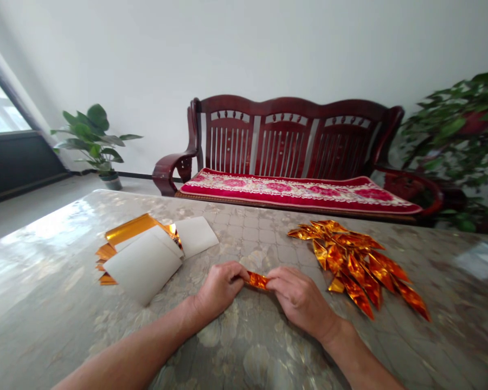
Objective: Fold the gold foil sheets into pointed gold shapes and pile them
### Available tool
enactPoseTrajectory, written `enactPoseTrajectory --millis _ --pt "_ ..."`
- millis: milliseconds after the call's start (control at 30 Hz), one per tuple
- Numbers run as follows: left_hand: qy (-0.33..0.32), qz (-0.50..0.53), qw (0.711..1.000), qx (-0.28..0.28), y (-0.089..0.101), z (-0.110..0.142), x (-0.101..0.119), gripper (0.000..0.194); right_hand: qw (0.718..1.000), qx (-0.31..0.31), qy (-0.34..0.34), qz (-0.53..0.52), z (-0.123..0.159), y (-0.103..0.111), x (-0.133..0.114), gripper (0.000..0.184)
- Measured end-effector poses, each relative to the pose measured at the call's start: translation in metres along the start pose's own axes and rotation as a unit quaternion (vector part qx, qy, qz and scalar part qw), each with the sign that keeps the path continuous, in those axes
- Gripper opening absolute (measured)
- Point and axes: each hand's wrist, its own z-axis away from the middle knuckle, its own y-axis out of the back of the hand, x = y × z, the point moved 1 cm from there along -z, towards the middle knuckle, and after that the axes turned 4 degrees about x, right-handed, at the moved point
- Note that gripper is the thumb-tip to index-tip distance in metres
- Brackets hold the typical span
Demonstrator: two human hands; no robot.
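A small folded piece of shiny orange-gold foil paper [257,280] is stretched between my two hands, just above the table's middle. My left hand [222,287] pinches its left end, and my right hand [301,295] pinches the right end. The fingers cover both ends, so only the crinkled middle shows. Right of my right hand lies a heap of folded foil pieces [355,265] with pointed ends. On the left is a loose stack of foil paper sheets [144,265], some with the white side up and others showing gold.
A patterned, glossy cover lies over the table [248,230]. At the right edge rests a clear plastic bag or wrapper [482,259], blurred. Behind the table stands a dark red wooden bench [284,146] with a floral red cushion [301,189]. Potted plants [95,141] flank it.
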Motion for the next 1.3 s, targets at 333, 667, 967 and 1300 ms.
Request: enactPoseTrajectory --millis 333,667,967,1300 --pt "0.026 -0.016 0.999 -0.014 0.004 -0.003 0.0 0.024 1.0 0.016 0.017 0.008 0.003 -0.003 0.004 0.018" --pt "0.053 -0.008 0.998 0.012 -0.002 -0.005 -0.005 0.025 0.999 0.031 -0.021 0.011 0.003 -0.005 0.003 0.021" --pt "0.064 0.007 0.998 0.001 -0.003 -0.006 -0.007 0.02 0.997 0.028 -0.069 -0.037 0.002 -0.008 0.004 0.017" --pt "0.099 0.08 0.992 0.0 -0.006 -0.006 -0.012 0.015 0.989 0.068 -0.075 -0.109 0.001 -0.013 0.001 0.018"
